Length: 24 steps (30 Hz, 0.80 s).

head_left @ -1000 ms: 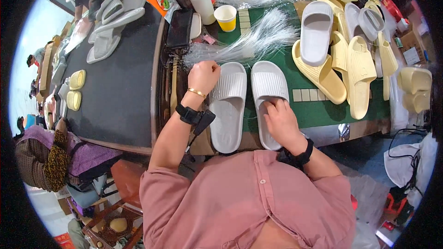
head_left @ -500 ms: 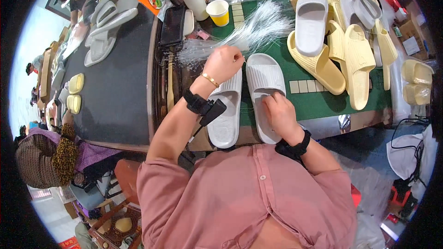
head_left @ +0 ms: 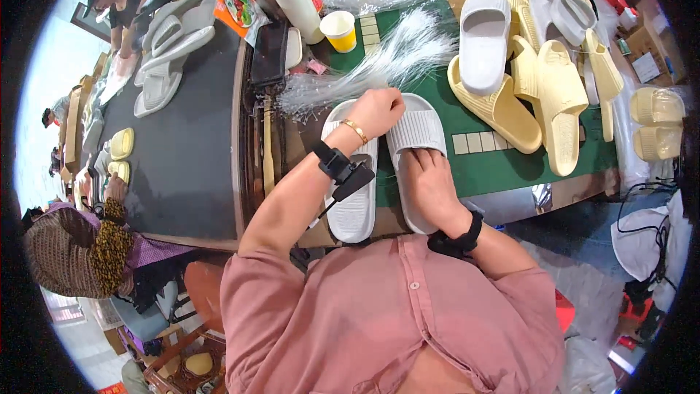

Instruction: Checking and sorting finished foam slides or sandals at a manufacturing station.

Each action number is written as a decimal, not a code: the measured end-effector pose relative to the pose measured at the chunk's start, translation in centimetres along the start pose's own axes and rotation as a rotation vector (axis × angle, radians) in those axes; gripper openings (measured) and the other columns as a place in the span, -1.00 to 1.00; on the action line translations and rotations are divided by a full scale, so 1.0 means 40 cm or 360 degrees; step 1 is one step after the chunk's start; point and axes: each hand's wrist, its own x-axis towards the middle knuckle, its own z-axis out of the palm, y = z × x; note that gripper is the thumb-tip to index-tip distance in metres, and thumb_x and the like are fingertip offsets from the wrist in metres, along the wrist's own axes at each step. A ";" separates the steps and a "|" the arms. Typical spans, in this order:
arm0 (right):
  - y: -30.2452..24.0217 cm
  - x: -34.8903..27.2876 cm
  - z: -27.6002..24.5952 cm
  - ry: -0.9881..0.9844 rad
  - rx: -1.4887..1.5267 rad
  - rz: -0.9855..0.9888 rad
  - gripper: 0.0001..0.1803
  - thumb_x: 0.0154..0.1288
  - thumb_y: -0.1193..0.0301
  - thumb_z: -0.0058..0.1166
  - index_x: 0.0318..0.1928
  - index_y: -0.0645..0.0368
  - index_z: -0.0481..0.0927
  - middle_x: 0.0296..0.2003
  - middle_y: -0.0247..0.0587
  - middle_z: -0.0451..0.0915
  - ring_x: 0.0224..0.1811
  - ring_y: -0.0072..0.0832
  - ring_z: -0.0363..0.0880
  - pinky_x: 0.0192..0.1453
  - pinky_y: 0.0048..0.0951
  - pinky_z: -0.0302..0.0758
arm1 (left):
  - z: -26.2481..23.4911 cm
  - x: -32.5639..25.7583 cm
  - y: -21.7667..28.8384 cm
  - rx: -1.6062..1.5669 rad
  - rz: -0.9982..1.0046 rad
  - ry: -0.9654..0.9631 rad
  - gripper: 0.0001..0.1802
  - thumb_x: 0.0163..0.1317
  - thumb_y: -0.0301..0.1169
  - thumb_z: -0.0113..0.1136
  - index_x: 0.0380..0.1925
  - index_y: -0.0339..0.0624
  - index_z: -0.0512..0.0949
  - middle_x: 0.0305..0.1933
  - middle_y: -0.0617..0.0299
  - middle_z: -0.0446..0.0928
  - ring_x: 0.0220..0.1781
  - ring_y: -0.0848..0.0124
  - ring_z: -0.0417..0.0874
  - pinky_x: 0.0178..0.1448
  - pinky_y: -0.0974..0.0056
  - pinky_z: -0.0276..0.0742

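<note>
Two light grey slides lie side by side in front of me, toes away. My left hand point(head_left: 379, 111) is closed in a pinch between their straps, against the inner edge of the right slide point(head_left: 426, 130); what its fingertips hold is too small to make out. The left slide point(head_left: 352, 204) lies partly beneath my left wrist. My right hand point(head_left: 432, 186) reaches into the right slide, fingers tucked under its ribbed strap and gripping there, their tips hidden. Just beyond lies a bundle of thin clear plastic strands point(head_left: 397, 55).
Yellow slides point(head_left: 561, 106) and grey ones are heaped at the right. A yellow paper cup point(head_left: 340, 31), white bottle point(head_left: 297, 6) and dark phone point(head_left: 270, 52) stand or lie beyond my left arm. More grey slides point(head_left: 159, 87) rest on the black table at left, where other people work.
My left hand has moved right and nearer, to the right slide's strap. My right hand has slid its fingers under that strap. At the far edge, another person's hand has appeared by yellow slides.
</note>
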 end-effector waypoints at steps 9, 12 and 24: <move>0.012 0.014 0.024 -0.0119 0.0021 0.0014 -0.58 0.12 0.49 -0.01 0.03 0.36 0.48 -0.07 0.05 0.50 0.03 -0.06 0.46 0.13 -0.10 0.38 | 0.019 0.012 -0.012 -0.0083 -0.0054 -0.0066 -0.76 0.26 -0.29 0.11 -0.29 -0.27 0.58 -0.31 -0.14 0.62 -0.22 -0.08 0.65 -0.11 0.05 0.56; 0.013 0.029 0.025 -0.0227 0.0059 0.0070 -0.67 0.14 0.48 -0.01 -0.05 0.32 0.51 -0.14 0.03 0.55 -0.03 -0.05 0.52 0.07 -0.08 0.42 | 0.025 0.011 -0.020 -0.0091 -0.0042 -0.0069 -0.75 0.26 -0.28 0.11 -0.27 -0.27 0.57 -0.29 -0.15 0.61 -0.20 -0.07 0.65 -0.09 0.06 0.55; 0.010 0.046 0.014 -0.0317 0.0120 0.0100 -0.75 0.20 0.42 -0.01 -0.14 0.29 0.52 -0.21 0.08 0.58 -0.11 0.00 0.56 -0.02 -0.02 0.45 | 0.028 0.009 -0.038 -0.0299 -0.0085 -0.0160 -0.73 0.27 -0.25 0.09 -0.29 -0.27 0.55 -0.30 -0.10 0.62 -0.24 0.00 0.64 -0.13 0.08 0.53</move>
